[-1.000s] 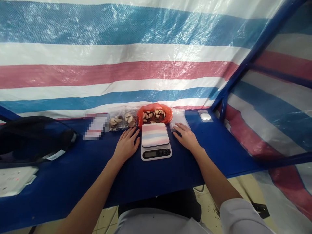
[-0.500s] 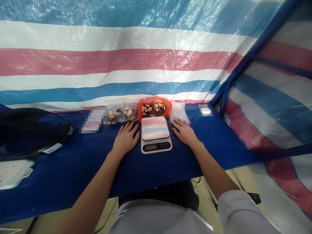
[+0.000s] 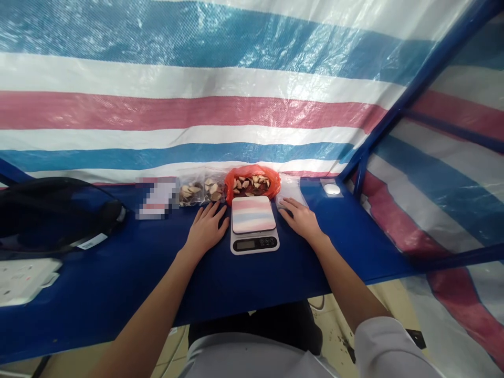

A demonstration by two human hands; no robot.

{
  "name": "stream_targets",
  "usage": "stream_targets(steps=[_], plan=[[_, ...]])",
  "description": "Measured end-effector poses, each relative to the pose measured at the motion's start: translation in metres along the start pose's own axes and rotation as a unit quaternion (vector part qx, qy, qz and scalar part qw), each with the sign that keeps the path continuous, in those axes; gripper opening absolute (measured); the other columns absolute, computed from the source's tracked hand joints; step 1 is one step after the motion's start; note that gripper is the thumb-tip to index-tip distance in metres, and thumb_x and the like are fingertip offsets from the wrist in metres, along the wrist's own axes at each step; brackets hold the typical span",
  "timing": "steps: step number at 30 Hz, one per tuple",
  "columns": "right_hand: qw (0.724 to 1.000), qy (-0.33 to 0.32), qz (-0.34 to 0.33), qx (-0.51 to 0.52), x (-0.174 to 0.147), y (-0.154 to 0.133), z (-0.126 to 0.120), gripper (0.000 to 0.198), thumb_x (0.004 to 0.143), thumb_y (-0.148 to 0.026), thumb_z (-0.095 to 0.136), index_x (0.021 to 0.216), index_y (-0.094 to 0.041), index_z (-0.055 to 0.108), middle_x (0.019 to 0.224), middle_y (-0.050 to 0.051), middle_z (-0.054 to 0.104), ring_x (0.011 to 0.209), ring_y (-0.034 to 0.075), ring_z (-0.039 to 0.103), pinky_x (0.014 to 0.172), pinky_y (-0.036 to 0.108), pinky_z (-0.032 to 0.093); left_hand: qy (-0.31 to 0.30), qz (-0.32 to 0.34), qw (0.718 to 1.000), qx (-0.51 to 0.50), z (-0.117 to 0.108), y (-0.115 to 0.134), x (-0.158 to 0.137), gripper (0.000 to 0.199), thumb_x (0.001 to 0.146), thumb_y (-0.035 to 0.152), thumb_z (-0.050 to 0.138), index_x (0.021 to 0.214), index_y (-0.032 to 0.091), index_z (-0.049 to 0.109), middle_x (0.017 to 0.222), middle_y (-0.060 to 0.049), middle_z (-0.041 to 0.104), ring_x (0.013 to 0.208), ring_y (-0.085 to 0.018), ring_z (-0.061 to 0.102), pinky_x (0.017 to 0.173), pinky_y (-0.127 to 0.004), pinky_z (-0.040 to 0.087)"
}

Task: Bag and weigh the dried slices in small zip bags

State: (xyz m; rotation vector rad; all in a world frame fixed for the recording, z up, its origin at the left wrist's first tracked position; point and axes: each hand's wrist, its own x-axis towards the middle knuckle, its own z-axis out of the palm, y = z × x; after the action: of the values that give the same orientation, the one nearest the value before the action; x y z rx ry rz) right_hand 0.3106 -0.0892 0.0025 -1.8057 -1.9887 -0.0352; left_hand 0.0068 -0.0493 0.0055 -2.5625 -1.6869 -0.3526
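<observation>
A digital kitchen scale (image 3: 254, 226) with a striped, shiny top plate sits between my hands. My left hand (image 3: 207, 228) lies flat on the table to its left, fingers spread, holding nothing. To the right of the scale, my right hand (image 3: 301, 219) rests palm down, its fingertips on a stack of clear plastic bags (image 3: 290, 189). Behind the scale, an orange plastic bag (image 3: 271, 175) stands open, with several pale, dark-edged dried pieces (image 3: 252, 184) inside. Left of it are two clear bags of similar pieces, one (image 3: 191, 193) beside the other (image 3: 214, 189).
The blue table (image 3: 149, 268) meets a striped tarp wall (image 3: 197, 113). At left lie a black bag-like item (image 3: 59, 215), a white power strip (image 3: 25, 281) and a blurred-out card (image 3: 156, 198). A white mouse-shaped object (image 3: 332, 189) sits at right, near a blue metal post (image 3: 361, 170).
The camera view has tilted up slightly, so everything on the table appears a little lower. Both hands keep their places beside the scale.
</observation>
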Motion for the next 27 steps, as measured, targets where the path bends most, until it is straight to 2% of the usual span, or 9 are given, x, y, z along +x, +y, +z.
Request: stream_targets(steps=[2,5,9,13,18,22,27], plan=[[1.000,0.003,0.025,0.010,0.012,0.001,-0.006,0.034,0.100,-0.036,0.050,0.128,-0.029,0.067,0.140,0.002,0.064,0.132,0.023,0.058,0.106,0.037,0.053,-0.001,0.000,1.000,-0.001,0.001,-0.001,0.001,0.051,0.098,0.036,0.041,0.141,0.014,0.058,0.153,-0.016,0.048,0.144,-0.033,0.044,0.121,-0.051,0.032],[0.999,-0.023,0.033,0.002,0.033,0.006,-0.008,0.038,0.101,-0.037,0.049,0.134,-0.027,0.064,0.145,0.004,0.060,0.137,0.024,0.054,0.112,0.040,0.048,0.006,0.002,1.000,-0.007,0.003,-0.002,0.002,0.051,0.098,0.036,0.040,0.141,0.014,0.058,0.153,-0.016,0.048,0.145,-0.033,0.042,0.120,-0.053,0.031],[0.998,-0.057,0.021,-0.022,0.049,0.015,0.005,0.042,0.101,-0.036,0.049,0.138,-0.022,0.060,0.147,0.009,0.057,0.141,0.025,0.049,0.117,0.043,0.042,0.025,0.005,0.999,-0.024,0.007,-0.003,-0.001,0.050,0.098,0.036,0.041,0.140,0.016,0.059,0.153,-0.015,0.049,0.145,-0.033,0.041,0.121,-0.054,0.031],[0.999,-0.012,0.023,-0.025,0.044,0.019,0.020,0.035,0.100,-0.035,0.050,0.129,-0.023,0.067,0.141,0.008,0.063,0.136,0.025,0.055,0.115,0.044,0.043,0.033,0.002,0.999,-0.040,0.009,-0.004,-0.002,0.050,0.097,0.036,0.042,0.140,0.018,0.060,0.154,-0.014,0.048,0.145,-0.033,0.041,0.121,-0.053,0.030],[0.998,0.032,0.045,-0.011,0.037,0.019,0.020,0.028,0.098,-0.037,0.053,0.112,-0.028,0.076,0.129,0.003,0.071,0.117,0.024,0.068,0.101,0.038,0.054,0.035,0.002,0.999,-0.035,0.009,-0.004,-0.002,0.051,0.097,0.037,0.039,0.140,0.018,0.059,0.154,-0.014,0.048,0.145,-0.033,0.042,0.121,-0.053,0.030],[0.997,0.054,0.059,-0.004,0.036,0.019,0.018,0.029,0.098,-0.040,0.052,0.111,-0.030,0.076,0.123,0.001,0.074,0.107,0.023,0.071,0.090,0.033,0.058,0.030,0.000,0.999,-0.037,0.008,-0.003,-0.002,0.051,0.097,0.037,0.039,0.140,0.017,0.059,0.153,-0.014,0.049,0.145,-0.033,0.042,0.121,-0.053,0.030],[0.995,0.059,0.079,0.002,0.033,0.018,0.016,0.033,0.099,-0.041,0.049,0.115,-0.028,0.075,0.121,0.002,0.075,0.106,0.024,0.072,0.083,0.032,0.058,0.029,-0.003,0.999,-0.040,0.008,-0.002,-0.001,0.051,0.098,0.037,0.040,0.140,0.017,0.059,0.154,-0.013,0.049,0.146,-0.032,0.040,0.122,-0.051,0.029]])
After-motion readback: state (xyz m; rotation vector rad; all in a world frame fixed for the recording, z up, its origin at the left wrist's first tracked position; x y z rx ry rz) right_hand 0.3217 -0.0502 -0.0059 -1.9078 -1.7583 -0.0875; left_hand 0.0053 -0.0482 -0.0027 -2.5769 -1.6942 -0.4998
